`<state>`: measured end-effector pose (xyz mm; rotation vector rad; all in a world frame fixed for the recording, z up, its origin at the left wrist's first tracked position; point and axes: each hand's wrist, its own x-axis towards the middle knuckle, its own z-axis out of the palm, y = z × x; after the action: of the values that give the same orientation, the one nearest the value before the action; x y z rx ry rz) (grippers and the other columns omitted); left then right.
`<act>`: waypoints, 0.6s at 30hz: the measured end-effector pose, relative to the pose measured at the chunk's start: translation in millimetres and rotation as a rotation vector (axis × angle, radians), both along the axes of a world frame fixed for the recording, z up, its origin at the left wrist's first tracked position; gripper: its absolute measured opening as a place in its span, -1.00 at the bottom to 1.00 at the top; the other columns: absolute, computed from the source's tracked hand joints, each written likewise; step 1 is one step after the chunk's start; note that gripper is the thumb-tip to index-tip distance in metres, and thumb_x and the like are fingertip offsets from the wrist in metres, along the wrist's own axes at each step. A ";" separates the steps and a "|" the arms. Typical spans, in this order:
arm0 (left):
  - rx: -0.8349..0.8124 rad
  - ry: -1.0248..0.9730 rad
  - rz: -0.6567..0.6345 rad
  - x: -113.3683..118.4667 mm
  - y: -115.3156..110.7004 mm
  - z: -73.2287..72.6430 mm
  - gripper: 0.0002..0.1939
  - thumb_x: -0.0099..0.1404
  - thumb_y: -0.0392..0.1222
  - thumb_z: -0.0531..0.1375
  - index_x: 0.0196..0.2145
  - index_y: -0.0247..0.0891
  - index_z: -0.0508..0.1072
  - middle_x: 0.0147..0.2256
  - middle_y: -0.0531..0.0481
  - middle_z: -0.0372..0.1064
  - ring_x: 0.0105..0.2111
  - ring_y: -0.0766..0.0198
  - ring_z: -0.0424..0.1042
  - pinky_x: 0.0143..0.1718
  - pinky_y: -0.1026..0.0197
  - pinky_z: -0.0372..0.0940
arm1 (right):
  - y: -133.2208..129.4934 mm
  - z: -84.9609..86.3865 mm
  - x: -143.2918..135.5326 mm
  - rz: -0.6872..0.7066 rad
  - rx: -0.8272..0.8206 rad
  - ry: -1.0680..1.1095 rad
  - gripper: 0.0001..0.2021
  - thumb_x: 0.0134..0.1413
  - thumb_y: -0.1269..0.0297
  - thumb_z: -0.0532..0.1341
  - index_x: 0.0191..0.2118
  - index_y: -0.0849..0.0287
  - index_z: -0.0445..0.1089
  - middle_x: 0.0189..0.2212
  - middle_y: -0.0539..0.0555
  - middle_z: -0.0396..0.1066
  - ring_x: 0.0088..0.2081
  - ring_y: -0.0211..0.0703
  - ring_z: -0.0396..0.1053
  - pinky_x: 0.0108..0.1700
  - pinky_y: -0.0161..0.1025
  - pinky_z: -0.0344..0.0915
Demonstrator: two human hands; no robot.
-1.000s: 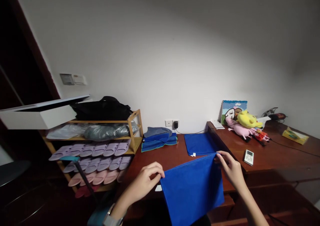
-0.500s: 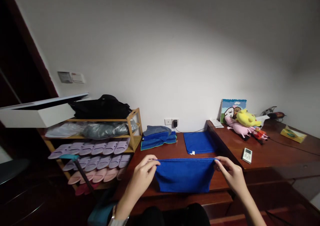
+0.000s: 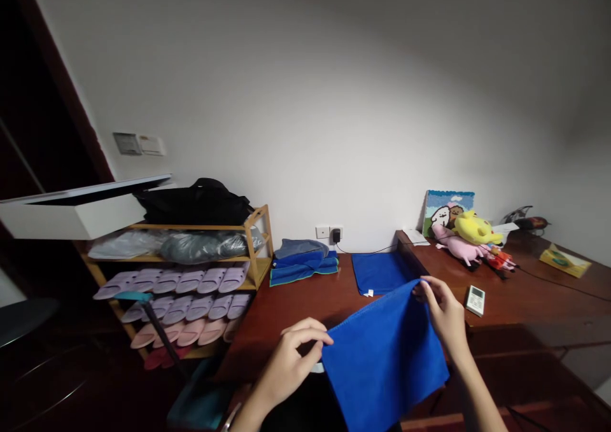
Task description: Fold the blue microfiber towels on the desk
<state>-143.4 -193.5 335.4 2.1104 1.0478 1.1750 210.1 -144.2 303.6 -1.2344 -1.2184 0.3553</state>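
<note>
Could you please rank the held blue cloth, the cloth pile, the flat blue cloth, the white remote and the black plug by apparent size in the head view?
1. Held blue cloth
2. Cloth pile and flat blue cloth: too alike to rank
3. White remote
4. Black plug

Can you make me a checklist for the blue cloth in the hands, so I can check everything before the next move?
1. Left corner pinched: ok, the left hand has it.
2. Right corner pinched: ok, the right hand has it.
3. Top edge level: not ok, the held cloth slants, with its right corner higher in the picture.
4. Other blue cloth lying flat: ok, it is spread on the table, white tag at its near edge.
5. Remote away from the held cloth: ok, it lies apart on the right-hand desk.
6. Back of the held cloth clean: cannot tell, it faces away.
</note>
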 end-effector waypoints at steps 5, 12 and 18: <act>-0.074 -0.128 0.092 -12.9 14.7 -22.6 -0.72 0.39 0.04 0.20 -0.29 -0.09 0.68 -0.25 -0.07 0.60 -0.20 0.15 0.57 -0.13 0.17 0.45 | 80.3 36.1 -53.4 0.057 0.076 -0.210 -0.54 0.34 -0.15 0.09 0.04 0.10 0.43 -0.13 0.17 0.59 -0.12 -0.02 0.57 0.00 -0.11 0.46; -0.198 -0.188 0.488 -74.2 102.3 -171.5 -0.61 0.27 0.12 0.17 -0.22 -0.17 0.68 -0.12 -0.14 0.64 -0.06 -0.01 0.60 0.03 0.04 0.46 | 199.3 -5.7 -203.4 0.455 -0.130 -0.572 -0.59 0.36 0.28 0.07 0.26 0.12 0.30 0.17 0.13 0.46 0.15 -0.14 0.43 0.21 -0.17 0.31; -0.384 0.024 0.683 -112.6 120.6 -273.9 -0.71 0.12 0.00 0.19 -0.39 -0.16 0.66 -0.23 -0.16 0.67 -0.13 -0.08 0.64 -0.02 0.01 0.50 | 138.6 -155.2 -224.2 0.554 -0.344 -0.663 -0.56 0.26 0.31 0.09 0.21 0.21 0.42 0.21 0.23 0.42 0.26 0.04 0.34 0.32 0.01 0.23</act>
<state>-256.0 -72.9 61.5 1.5047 1.9210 1.1058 -14.1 -5.6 148.4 -1.3376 -2.1539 0.6047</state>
